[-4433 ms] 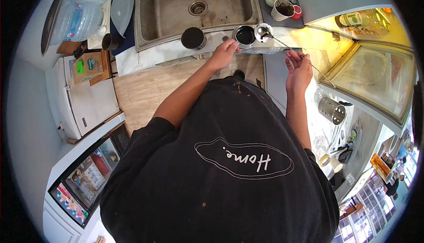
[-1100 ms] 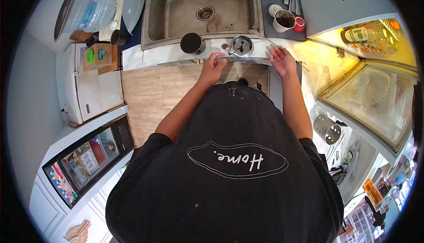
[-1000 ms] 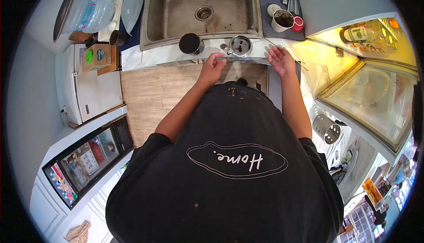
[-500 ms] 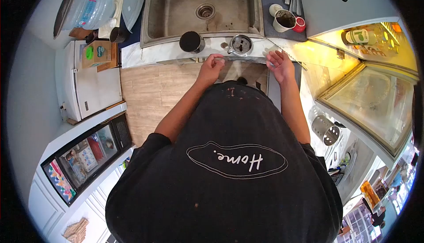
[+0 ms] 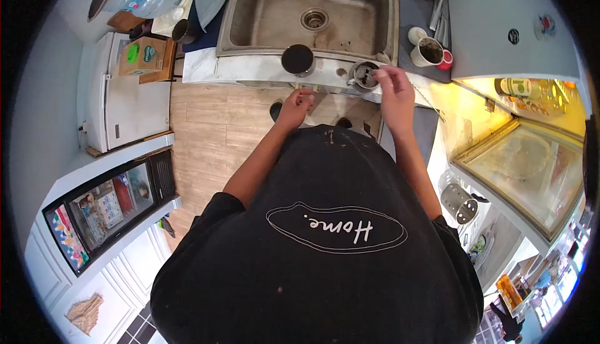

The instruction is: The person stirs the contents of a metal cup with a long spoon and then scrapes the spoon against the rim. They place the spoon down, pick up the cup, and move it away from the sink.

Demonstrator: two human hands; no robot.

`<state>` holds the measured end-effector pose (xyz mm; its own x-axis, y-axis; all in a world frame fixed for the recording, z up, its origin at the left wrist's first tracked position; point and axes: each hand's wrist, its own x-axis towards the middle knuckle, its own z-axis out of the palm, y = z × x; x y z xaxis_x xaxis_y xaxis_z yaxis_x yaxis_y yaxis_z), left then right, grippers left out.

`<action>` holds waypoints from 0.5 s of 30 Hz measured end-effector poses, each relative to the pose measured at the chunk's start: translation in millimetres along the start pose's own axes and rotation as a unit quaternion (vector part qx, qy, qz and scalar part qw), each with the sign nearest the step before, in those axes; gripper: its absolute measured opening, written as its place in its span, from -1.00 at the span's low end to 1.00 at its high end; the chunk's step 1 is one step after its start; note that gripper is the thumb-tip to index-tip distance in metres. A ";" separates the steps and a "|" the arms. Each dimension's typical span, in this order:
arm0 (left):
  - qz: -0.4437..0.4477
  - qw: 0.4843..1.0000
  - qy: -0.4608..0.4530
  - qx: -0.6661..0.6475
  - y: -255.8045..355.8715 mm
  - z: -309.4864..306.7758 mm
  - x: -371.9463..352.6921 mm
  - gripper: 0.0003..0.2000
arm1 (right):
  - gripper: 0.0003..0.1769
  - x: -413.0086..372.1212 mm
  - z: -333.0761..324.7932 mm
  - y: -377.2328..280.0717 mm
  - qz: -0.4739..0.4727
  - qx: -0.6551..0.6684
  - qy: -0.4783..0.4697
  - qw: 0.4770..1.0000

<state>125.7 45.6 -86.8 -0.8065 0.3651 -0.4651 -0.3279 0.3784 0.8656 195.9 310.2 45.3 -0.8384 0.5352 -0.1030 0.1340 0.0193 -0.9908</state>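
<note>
My right hand reaches over the right side of a metal mug holding dark, foamy liquid. Its fingers are closed together at the mug's rim and cover part of it; anything between them is too small to make out. My left hand hovers in front of the counter edge, fingers loosely curled and apart, with nothing seen in it. Nearest to that hand, on the counter, stands a dark-topped cylindrical container, left of the mug. A small brown stain marks the counter between the two vessels.
Behind the white counter strip lies a steel sink. A dirty white cup, a red lid and utensils sit to its right. An open cabinet door juts out at right; a white fridge stands at left.
My right hand has moved from beside the mug to its rim, its fingers closing from spread. My left hand stays low before the counter. The view has shifted, so the counter things appear farther right.
</note>
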 end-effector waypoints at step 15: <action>-0.042 0.999 0.019 0.018 -8.4 -168.7 0.7 -0.64 | 0.08 18.5 162.9 -13.4 -0.174 -0.423 -0.147 0.877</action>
<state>44.9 -100.8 -63.1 -0.7957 0.2980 -0.5273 -0.3771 0.4374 0.8164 92.5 182.2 42.3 -0.9896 0.1347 0.0506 0.0834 0.8238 -0.5607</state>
